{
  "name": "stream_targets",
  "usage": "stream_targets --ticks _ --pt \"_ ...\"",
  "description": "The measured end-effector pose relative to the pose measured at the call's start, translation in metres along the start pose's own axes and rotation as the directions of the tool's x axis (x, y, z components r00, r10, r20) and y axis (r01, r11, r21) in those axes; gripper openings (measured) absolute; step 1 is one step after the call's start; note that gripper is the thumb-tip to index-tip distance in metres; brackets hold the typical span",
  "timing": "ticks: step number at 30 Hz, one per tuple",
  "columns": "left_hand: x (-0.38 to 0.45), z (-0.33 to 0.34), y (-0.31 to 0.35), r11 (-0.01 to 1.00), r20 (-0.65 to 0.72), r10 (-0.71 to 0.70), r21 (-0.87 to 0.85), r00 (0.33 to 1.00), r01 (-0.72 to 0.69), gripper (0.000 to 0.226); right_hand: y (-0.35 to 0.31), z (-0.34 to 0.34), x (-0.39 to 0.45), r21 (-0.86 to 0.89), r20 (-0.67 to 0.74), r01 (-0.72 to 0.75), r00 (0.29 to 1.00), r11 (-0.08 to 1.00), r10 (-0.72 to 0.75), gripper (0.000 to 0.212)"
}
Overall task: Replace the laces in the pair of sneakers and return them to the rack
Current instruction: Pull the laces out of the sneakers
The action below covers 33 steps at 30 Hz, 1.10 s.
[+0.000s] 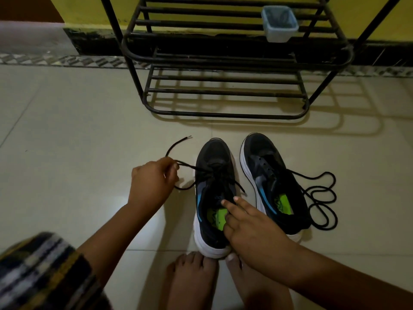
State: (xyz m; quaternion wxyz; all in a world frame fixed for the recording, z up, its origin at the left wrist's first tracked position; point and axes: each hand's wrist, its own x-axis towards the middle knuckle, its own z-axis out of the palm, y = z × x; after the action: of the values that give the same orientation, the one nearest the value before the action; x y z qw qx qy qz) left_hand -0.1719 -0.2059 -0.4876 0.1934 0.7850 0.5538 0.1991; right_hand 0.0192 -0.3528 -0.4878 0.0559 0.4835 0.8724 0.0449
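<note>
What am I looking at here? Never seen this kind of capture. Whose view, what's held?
There is no robot: a person wears one wide-angle camera on the head, looking down at their own hands and bare feet on a tiled floor. The left hand pinches a black lace that runs to the left sneaker. The right hand grips that sneaker at its opening. The right sneaker stands beside it, with its lace lying in loops on the floor. Behind them stands a black rack with a small blue tub on it.
</note>
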Motion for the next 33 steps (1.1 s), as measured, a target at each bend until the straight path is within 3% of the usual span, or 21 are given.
stream_targets --ticks 2,5,7,9,13,16,17,18,20,23,25,28,31,33 --pt "0.005 -0.005 0.008 0.947 -0.049 -0.176 -0.280 0.983 0.156 0.018 0.000 -0.001 0.000 0.006 -0.008 -0.003 1.000 1.000 0.003 0.028" --pt "0.015 -0.011 0.011 0.694 -0.019 -0.448 -0.637 0.894 0.334 0.023 0.001 -0.002 -0.001 0.004 -0.002 -0.003 1.000 1.000 0.003 0.027" --pt "0.020 -0.014 0.005 0.546 0.060 -0.532 -0.738 0.845 0.396 0.022 0.001 -0.001 -0.001 0.010 0.008 -0.006 1.000 1.000 0.006 0.026" --pt "0.023 -0.017 0.002 0.384 0.133 -0.561 -0.833 0.817 0.399 0.021 0.000 0.001 -0.001 0.032 -0.003 -0.002 1.000 0.999 0.002 0.024" --pt "0.027 -0.023 0.011 -0.045 0.228 -0.641 -0.964 0.733 0.261 0.028 0.001 0.002 -0.002 0.070 -0.018 -0.011 1.000 0.998 0.012 0.042" --pt "0.029 -0.024 0.017 -0.185 0.303 -0.680 -0.952 0.668 0.244 0.027 0.000 0.004 -0.002 0.087 -0.003 -0.021 1.000 0.996 0.021 0.042" --pt "0.029 -0.023 0.018 -0.144 0.323 -0.672 -0.940 0.666 0.310 0.026 0.000 0.005 -0.002 0.093 -0.001 -0.023 1.000 0.995 0.023 0.042" --pt "0.026 -0.021 0.021 -0.024 0.325 -0.645 -0.913 0.692 0.407 0.025 0.000 0.006 -0.002 0.099 0.010 -0.028 1.000 0.995 0.027 0.042" --pt "0.016 -0.012 0.025 0.328 0.275 -0.544 -0.800 0.793 0.503 0.026 0.001 0.006 -0.002 0.098 0.024 -0.031 0.999 0.995 0.029 0.042" --pt "-0.002 0.003 0.027 0.746 0.125 -0.283 -0.594 0.951 0.300 0.021 0.001 0.005 -0.002 0.088 0.016 -0.026 1.000 0.996 0.025 0.042" --pt "-0.010 0.009 0.024 0.920 0.065 -0.122 -0.368 0.990 0.137 0.026 0.001 0.005 -0.003 0.094 0.020 -0.027 0.999 0.995 0.025 0.042" --pt "-0.016 0.006 0.034 0.954 -0.017 0.007 -0.300 1.000 -0.011 0.034 0.002 0.003 -0.002 0.109 0.017 -0.036 0.999 0.993 0.035 0.038" --pt "-0.021 0.007 0.046 0.952 -0.031 0.108 -0.286 0.994 -0.112 0.032 0.002 -0.003 -0.002 0.103 0.037 -0.039 0.999 0.994 0.035 0.019" --pt "-0.025 0.014 0.048 0.964 0.052 0.109 -0.250 0.993 -0.093 0.028 0.003 -0.006 -0.004 0.136 0.103 -0.075 0.993 0.988 0.061 0.037"
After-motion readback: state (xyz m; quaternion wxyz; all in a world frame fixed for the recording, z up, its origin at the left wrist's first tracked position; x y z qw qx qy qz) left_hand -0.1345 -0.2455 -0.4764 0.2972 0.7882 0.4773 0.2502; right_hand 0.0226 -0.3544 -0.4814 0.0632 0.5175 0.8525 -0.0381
